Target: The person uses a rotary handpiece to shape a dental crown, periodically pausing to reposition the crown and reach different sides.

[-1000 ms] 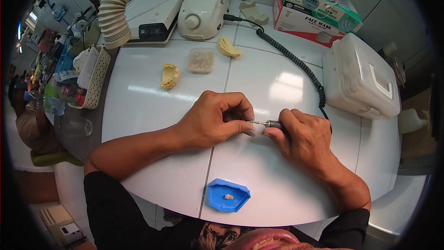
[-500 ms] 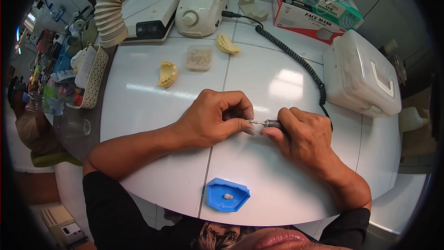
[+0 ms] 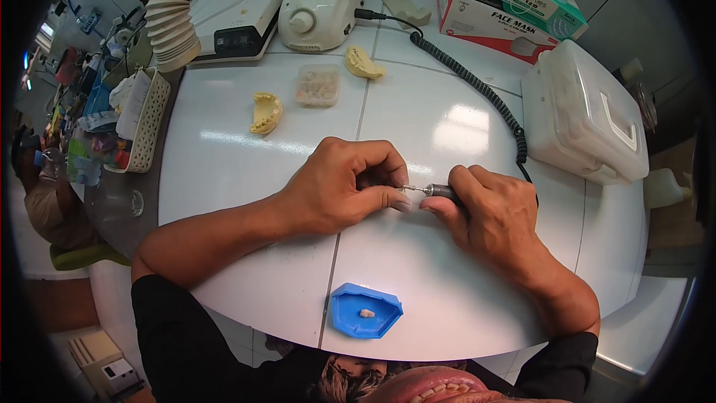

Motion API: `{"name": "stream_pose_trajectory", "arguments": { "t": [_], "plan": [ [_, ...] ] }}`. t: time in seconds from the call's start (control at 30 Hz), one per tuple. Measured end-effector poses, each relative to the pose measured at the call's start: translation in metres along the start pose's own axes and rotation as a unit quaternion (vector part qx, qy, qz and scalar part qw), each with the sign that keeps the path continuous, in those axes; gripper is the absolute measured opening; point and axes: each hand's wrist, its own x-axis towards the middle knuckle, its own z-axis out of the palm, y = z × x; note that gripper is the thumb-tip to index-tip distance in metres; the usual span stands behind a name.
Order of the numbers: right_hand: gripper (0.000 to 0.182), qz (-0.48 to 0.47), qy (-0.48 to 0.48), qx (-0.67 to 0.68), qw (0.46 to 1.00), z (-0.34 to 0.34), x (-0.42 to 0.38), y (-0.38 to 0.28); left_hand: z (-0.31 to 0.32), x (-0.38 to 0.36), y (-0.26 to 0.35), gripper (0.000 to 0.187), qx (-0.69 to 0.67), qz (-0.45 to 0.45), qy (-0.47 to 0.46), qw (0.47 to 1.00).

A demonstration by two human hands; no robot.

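Note:
My right hand [image 3: 492, 213] is wrapped round a rotary handpiece [image 3: 441, 191], its thin metal bur pointing left. The fingertips of my left hand [image 3: 335, 190] are pinched together at the bur's tip. Whatever small piece they hold is too hidden to name. Below my hands, near the front edge, lies a blue tray [image 3: 341, 326] with a small tooth-coloured piece [image 3: 367, 313] in it. Farther back are two yellowish dental casts, one on the left [image 3: 266, 115] and one behind [image 3: 363, 63]. A clear box [image 3: 317, 86] of small pale pieces sits between them.
A coiled black cord [image 3: 477, 78] runs from the white control unit [image 3: 322, 11] to the handpiece. A ribbed hose [image 3: 173, 19] hangs at the back left. Face mask boxes [image 3: 488, 26] and a lidded plastic case [image 3: 585, 116] stand on the right. A basket [image 3: 151, 123] is at left.
The view has shifted slightly. Both hands keep nearly the same pose, with the bur still at the left fingertips.

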Motion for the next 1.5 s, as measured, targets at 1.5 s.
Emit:
{"name": "stream_pose_trajectory", "arguments": {
  "t": [1.5],
  "plan": [
    [0.053,-0.013,-0.031,0.008,0.999,-0.0039,0.0015,0.0032,0.0012,-0.0015,-0.0034,0.016,0.054,0.046,0.002,0.997]
  ]
}}
